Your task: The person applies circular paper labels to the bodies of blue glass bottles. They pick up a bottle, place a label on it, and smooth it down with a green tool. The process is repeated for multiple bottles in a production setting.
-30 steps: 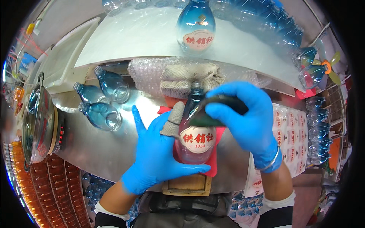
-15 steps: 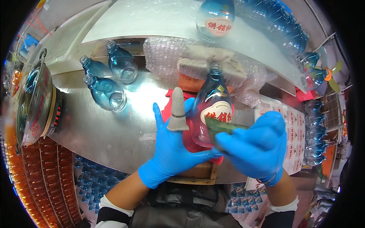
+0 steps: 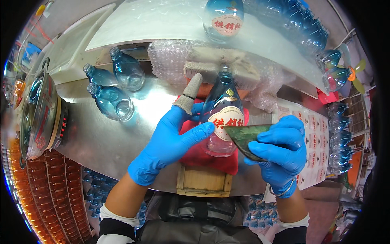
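Note:
A tall glass bottle, blue at the neck and clear below, lies on a red cloth with its neck pointing away from me. An oval cream label with red print is on its upper side. My blue-gloved left hand holds the bottle's left side, thumb on the label's left edge and other fingers partly hidden behind the glass. A grey fabric sleeve covers one of its fingers. My gloved right hand is closed on a dark green, curved-edged scraper, whose tip is over the label's lower part.
Three blue bottles stand at left, near a pan on an electric hob. A wooden frame sits below the cloth. Beyond are a cloth-padded block, bubble wrap and a labelled bottle. A label sheet lies right.
My left hand has moved up and left, its thumb shifting from the bottle's base to the label. My right hand has turned, bringing the scraper's broad face into view.

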Motion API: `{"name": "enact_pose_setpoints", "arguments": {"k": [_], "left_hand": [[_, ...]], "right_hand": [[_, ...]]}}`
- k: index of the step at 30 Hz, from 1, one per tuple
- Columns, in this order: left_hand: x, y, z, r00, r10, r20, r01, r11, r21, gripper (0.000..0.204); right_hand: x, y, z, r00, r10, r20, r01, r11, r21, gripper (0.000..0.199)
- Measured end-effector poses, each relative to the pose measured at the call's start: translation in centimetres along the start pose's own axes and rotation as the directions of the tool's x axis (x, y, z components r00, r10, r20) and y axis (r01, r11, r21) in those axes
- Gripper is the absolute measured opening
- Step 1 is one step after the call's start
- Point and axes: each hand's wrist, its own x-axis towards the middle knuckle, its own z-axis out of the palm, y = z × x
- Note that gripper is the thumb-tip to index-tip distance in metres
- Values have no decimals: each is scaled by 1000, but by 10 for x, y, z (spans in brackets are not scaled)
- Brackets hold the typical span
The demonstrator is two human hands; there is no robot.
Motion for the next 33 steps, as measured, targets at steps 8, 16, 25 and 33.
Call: {"name": "enact_pose_setpoints", "arguments": {"k": [8, 16, 25, 33], "left_hand": [[-6, 6, 6, 997, -49, -64, 43, 995, -92, 75], [-20, 11, 24, 964, 242, 111, -210, 435, 875, 79], [-17, 5, 14, 957, 250, 144, -249, 464, 850, 81], [-28, 18, 32, 962, 210, 174, -202, 121, 972, 78]], "right_hand": [[8, -7, -14, 954, -172, 244, 202, 974, -105, 36], [20, 46, -21, 924, -219, 312, 204, 976, 80, 25], [6, 62, -35, 964, -117, 240, 56, 968, 246, 19], [-31, 38, 12, 525, 790, 317, -680, 165, 715, 18]]}}
